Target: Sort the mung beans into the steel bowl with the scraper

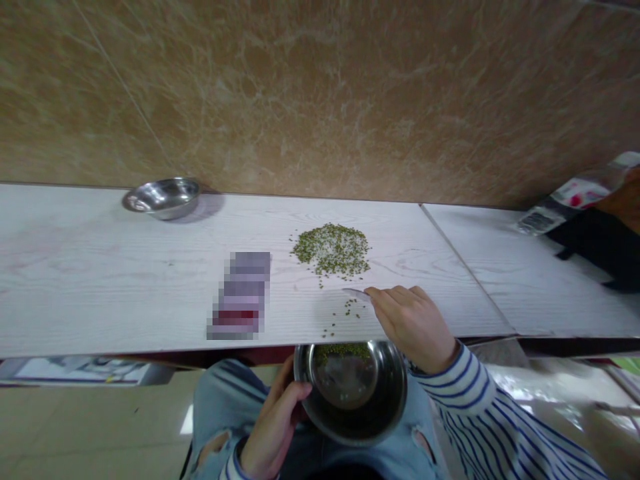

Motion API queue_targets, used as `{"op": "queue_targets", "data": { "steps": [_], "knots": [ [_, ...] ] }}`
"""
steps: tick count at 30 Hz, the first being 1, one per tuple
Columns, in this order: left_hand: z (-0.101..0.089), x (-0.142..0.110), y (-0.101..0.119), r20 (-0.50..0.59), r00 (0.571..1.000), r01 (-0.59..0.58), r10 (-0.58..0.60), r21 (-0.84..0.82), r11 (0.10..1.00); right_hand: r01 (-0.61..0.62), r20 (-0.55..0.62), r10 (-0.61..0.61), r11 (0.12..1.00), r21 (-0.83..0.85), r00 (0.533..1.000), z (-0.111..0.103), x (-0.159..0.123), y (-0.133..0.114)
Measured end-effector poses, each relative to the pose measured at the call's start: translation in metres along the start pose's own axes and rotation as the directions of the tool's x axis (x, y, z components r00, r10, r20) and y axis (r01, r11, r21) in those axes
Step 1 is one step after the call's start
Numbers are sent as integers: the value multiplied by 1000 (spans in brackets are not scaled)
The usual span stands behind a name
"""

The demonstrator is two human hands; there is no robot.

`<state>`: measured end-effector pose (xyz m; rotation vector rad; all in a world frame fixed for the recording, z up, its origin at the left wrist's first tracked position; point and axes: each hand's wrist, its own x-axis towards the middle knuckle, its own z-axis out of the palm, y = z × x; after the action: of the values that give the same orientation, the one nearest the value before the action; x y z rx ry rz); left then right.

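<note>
My left hand point(280, 417) grips the rim of a deep stainless steel bowl point(353, 430) at its left side, thumb on top. The bowl is held over my lap, just under the table's front edge, with some green beans point(345, 350) along its far inner side. My right hand point(413, 323) is closed around a metal spoon point(356, 293), whose thin end points left, low over the table; most of its handle is hidden in the fist. Beyond it a flat pile of small green mung beans point(333, 249) is spread on the table, and several stray beans lie between pile and edge.
On the white table point(100, 280), a shallow steel bowl point(165, 199) stands at the back left by the marble-patterned wall point(300, 100). A blurred-out flat object point(240, 293) lies left of the beans. A plastic bottle point(575, 197) and a black item point(600, 243) lie far right.
</note>
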<state>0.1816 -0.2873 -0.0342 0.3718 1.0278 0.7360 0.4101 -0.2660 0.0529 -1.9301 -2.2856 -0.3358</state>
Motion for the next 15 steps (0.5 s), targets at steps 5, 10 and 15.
{"op": "queue_targets", "data": {
  "steps": [5, 10, 15],
  "knots": [
    [-1, 0, -3, 32, 999, -21, 20, 1, 1000, 1, -18, -1, 1000, 9, 1000, 1, -5, -16],
    [3, -3, -3, 31, 999, -13, 13, -1, 1000, 35, -23, -34, 999, 34, 999, -1, -10, -33],
    [4, -6, 0, 28, 999, -36, 36, 17, 999, 72, -11, -71, 993, 94, 997, -7, -15, -44]
  ]
}}
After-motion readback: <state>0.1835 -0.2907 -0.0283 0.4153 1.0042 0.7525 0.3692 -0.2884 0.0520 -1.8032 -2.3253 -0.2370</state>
